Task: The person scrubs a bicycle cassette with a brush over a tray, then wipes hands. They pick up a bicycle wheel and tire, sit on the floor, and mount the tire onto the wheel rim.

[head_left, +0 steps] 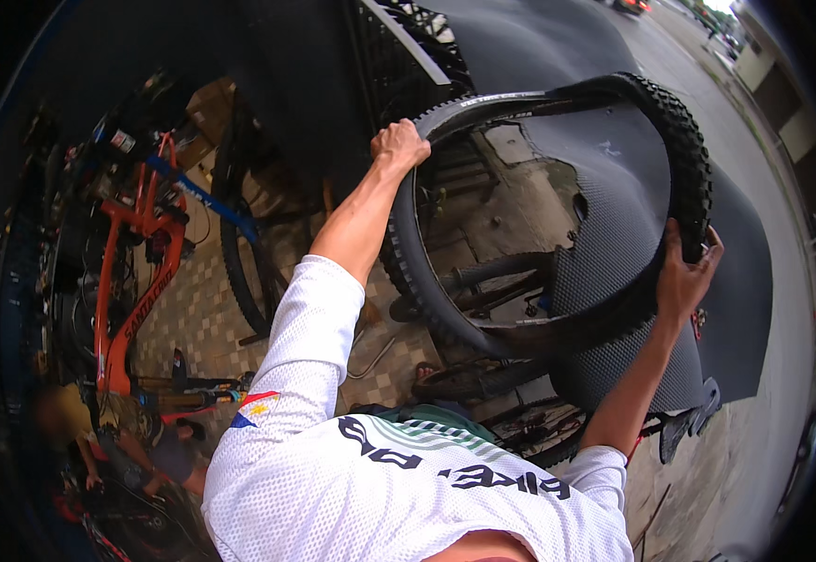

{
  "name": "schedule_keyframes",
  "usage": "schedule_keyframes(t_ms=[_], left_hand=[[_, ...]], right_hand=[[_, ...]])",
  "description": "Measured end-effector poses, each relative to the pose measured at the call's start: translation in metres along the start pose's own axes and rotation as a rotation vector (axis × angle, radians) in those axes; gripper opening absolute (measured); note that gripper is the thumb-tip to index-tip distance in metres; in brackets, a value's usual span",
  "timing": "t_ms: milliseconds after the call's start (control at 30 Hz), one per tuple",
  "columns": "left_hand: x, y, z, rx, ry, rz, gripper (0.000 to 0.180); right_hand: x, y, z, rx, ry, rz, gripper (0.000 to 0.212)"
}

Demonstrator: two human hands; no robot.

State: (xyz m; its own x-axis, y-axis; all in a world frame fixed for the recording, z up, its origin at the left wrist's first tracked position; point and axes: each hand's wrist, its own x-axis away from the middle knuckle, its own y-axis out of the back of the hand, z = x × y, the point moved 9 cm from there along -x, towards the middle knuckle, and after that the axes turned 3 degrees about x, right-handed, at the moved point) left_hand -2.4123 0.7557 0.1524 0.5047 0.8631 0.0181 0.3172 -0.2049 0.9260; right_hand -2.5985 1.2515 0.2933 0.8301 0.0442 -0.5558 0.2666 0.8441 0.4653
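A black knobbly bicycle tyre (691,140), off any wheel, is held up in front of me between both hands. At its left side my left hand (400,145) is closed in a fist around the tyre. My right hand (687,276) grips the lower right of the tyre, with the thumb on the inner side and the fingers around the outside. The far right stretch of the tyre bends and twists. Through its ring, part of a grey textured mat (614,244) and the ground show.
An orange bike frame (113,300) and a blue one (204,195) stand at the left over a tiled floor (204,318). A person (136,450) crouches at the lower left. Bike wheels (544,426) lie below the tyre. A road (754,178) runs along the right.
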Motion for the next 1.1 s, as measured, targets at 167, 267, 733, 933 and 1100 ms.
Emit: schedule_keyframes(t_ms=[167,267,733,933,1100], left_hand=[[-0.004,0.015,-0.099,-0.087,-0.185,-0.040,0.043],[0.011,0.028,-0.153,-0.112,-0.268,-0.190,0.042],[-0.002,-0.033,0.003,0.020,-0.103,-0.058,0.049],[0.066,-0.075,0.178,0.296,0.113,-0.152,0.046],[0.161,-0.109,0.329,0.347,0.370,-0.183,0.049]], right_hand=[[0.009,0.006,-0.011,-0.016,-0.049,-0.017,0.062],[0.018,0.010,-0.011,-0.003,0.033,-0.086,0.061],[0.007,0.085,-0.011,-0.138,0.073,-0.159,0.065],[0.023,0.069,0.102,-0.206,0.478,-0.004,0.075],[0.064,0.024,0.189,-0.300,0.560,0.268,0.072]])
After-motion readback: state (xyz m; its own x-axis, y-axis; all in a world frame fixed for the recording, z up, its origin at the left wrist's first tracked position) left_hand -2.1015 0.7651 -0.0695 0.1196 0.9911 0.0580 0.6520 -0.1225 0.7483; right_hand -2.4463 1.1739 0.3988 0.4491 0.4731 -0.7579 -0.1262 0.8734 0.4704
